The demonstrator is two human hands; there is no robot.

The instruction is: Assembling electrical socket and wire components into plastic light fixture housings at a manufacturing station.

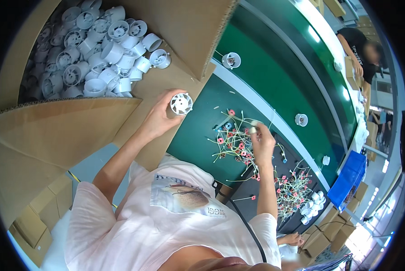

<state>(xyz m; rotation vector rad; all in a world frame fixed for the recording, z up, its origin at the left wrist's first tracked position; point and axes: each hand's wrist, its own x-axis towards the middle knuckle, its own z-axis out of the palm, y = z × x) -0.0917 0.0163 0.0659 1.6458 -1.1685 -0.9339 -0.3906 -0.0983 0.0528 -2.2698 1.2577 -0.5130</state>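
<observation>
My left hand (157,118) grips a round white plastic fan housing (181,104) between thumb and fingers, its spoked face turned up. It is held by the front flap of a large cardboard box. My right hand (263,145) is over a tangled pile of small motors with red and blue ends and pale wires (233,143) on the green table. White coverings show at its fingertips, which are pinched together. Whatever lies between them is too small to make out, though a pale wire runs close by.
The cardboard box (62,115) at the left holds many similar white housings (113,53). On the green conveyor belt (274,77) stand a few housings (231,60). Another wired pile (293,189), white parts (313,207) and a blue bin (348,178) lie right. Other people work nearby.
</observation>
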